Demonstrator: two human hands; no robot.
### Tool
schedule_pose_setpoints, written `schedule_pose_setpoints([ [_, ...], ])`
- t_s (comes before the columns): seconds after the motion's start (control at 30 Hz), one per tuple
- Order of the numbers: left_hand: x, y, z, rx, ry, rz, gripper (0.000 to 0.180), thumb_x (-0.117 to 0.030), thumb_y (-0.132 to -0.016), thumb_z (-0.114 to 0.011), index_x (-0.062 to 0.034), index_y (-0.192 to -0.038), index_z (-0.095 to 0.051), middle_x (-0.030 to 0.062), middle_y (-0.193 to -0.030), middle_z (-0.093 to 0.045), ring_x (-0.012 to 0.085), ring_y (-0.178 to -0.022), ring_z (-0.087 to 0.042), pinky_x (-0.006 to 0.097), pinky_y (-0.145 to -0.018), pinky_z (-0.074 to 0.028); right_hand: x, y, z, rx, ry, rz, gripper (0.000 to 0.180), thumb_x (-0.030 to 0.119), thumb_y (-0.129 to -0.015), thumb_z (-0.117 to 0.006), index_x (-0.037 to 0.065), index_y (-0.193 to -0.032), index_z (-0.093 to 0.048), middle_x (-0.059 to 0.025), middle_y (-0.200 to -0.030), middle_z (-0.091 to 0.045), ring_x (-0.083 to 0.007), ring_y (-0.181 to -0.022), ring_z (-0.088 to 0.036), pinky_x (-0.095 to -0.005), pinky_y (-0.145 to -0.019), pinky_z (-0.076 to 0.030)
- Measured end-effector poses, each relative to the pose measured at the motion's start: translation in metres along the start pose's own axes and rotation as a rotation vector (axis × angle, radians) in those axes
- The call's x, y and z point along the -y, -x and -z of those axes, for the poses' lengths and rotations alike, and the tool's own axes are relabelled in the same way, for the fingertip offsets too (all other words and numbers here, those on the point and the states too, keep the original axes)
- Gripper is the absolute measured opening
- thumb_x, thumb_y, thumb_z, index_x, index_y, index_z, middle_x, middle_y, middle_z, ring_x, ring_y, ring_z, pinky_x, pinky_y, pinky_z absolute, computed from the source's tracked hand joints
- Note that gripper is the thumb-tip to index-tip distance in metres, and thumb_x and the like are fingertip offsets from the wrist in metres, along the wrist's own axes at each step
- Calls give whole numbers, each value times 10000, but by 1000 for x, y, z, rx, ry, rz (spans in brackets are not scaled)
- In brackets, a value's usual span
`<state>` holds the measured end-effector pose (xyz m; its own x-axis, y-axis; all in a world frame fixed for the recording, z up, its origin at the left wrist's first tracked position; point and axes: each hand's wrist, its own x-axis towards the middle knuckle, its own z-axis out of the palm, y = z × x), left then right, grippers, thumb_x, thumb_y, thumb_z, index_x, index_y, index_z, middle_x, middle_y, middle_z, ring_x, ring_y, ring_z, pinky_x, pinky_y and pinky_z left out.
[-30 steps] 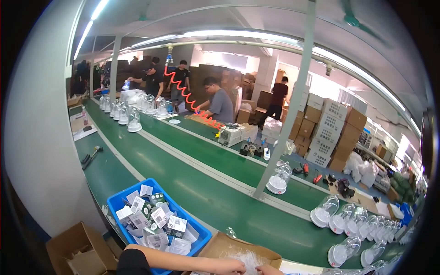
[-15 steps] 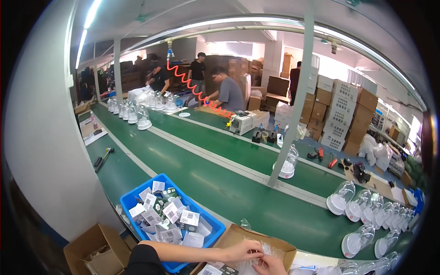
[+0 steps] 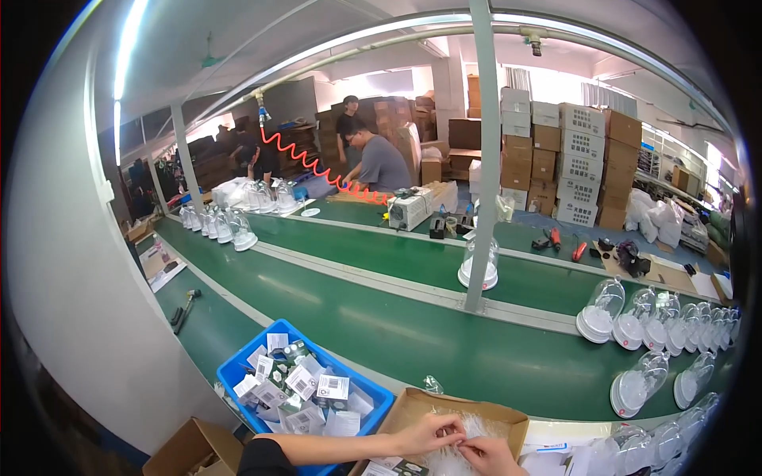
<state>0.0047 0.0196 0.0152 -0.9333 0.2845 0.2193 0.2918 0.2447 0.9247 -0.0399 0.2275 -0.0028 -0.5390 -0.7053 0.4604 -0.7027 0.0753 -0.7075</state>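
My left hand [image 3: 429, 435] and my right hand [image 3: 490, 458] meet at the bottom edge over an open brown cardboard box [image 3: 413, 404]. Both pinch a tuft of white fluffy material [image 3: 454, 454] that lies in the box. The left forearm, in a dark sleeve, reaches in from the lower left across the corner of a blue plastic bin [image 3: 373, 397]. The bin holds several small clear packets with white labels [image 3: 302, 385].
A green conveyor belt [image 3: 381, 317] runs past in front of me. Several clear glass domes on white bases [image 3: 635, 321] crowd its right side, more stand at far left [image 3: 230, 226]. A grey post [image 3: 480, 159] rises mid-belt. People work at the far bench [image 3: 377, 163]; stacked cartons [image 3: 571, 151] behind. A hammer [image 3: 181, 308] lies left.
The view has tipped down and swung, bringing both hands and the cardboard box further into sight. The hands have come together on the white fluff.
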Motion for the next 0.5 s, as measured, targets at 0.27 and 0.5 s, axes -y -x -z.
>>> schedule_pose_setpoints([
  [0.27,-2,-7,12,-132,-8,32,108,-98,-932,-565,4,-951,-595,57,-805,-658,105,-663,-604,244,-611,-485,-4,-9,6,-87,-78,-247,93,85,-848,-643,5,-876,-680,-116,-717,-654,-183,-602,-620,-294,-576,-483],
  [0.5,-1,6,7,-206,255,93,97,-84,-929,-561,-13,-958,-620,41,-836,-674,76,-663,-601,232,-632,-496,8,-5,7,-156,7,-284,76,62,-819,-673,10,-874,-681,-113,-759,-655,-201,-664,-626,-289,-617,-490],
])
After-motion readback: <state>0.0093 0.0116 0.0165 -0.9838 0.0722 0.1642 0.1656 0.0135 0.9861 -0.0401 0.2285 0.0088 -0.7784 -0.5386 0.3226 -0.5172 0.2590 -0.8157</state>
